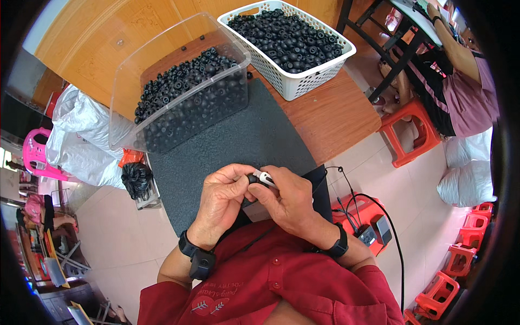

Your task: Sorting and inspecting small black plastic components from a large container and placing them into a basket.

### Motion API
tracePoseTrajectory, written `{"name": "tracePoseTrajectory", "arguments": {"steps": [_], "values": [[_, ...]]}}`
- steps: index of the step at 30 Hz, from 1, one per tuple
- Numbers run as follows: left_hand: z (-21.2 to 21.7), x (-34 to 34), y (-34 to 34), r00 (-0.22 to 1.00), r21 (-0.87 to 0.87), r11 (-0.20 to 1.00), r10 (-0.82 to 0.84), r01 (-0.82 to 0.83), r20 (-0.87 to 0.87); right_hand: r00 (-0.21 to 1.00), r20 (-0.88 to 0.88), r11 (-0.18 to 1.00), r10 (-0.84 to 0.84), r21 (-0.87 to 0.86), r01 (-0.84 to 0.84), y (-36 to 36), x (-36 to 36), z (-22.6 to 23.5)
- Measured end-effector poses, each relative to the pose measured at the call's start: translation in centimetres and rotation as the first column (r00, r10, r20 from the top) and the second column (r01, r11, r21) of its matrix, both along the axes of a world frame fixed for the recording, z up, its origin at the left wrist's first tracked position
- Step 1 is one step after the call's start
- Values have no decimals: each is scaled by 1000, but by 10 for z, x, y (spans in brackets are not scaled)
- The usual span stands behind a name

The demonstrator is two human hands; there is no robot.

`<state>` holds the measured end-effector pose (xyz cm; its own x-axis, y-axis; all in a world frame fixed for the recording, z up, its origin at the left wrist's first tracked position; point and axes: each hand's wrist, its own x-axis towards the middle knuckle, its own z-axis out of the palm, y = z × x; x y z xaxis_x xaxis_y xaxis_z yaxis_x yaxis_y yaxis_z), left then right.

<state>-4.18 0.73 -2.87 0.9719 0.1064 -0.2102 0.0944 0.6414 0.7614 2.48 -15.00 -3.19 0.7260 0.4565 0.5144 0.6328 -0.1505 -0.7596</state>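
My left hand is closed, thumb and fingers pinching a small black round part like those in the bins. My right hand is closed around a small white piece with a dark slot; its exact kind is not clear. The two pieces meet between my fingertips, partly covered by them. Both hands are over the near edge of a dark textured mat, close to my body.
On the wooden table stand a clear plastic bin and a white perforated basket, both full of black round parts. A red stool with cables and small devices is at my right. Another person sits at the far right.
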Motion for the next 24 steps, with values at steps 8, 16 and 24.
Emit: {"name": "tracePoseTrajectory", "arguments": {"steps": [8, 16, 24], "values": [[3, 6, 1, 1000, 17, 1000, -12, 12, 0, 989, 145, 998, -32, -52, 40, 1, 5, -1], [-2, 6, 0, 1000, -29, 1000, 1, -2, -15, 978, 205, 993, -50, -92, 70, 1, 5, 1], [-4, 5, 0, 1000, -27, 999, 18, -18, -15, 935, 347, 985, -69, -126, 119, 1, 9, 0]]}}
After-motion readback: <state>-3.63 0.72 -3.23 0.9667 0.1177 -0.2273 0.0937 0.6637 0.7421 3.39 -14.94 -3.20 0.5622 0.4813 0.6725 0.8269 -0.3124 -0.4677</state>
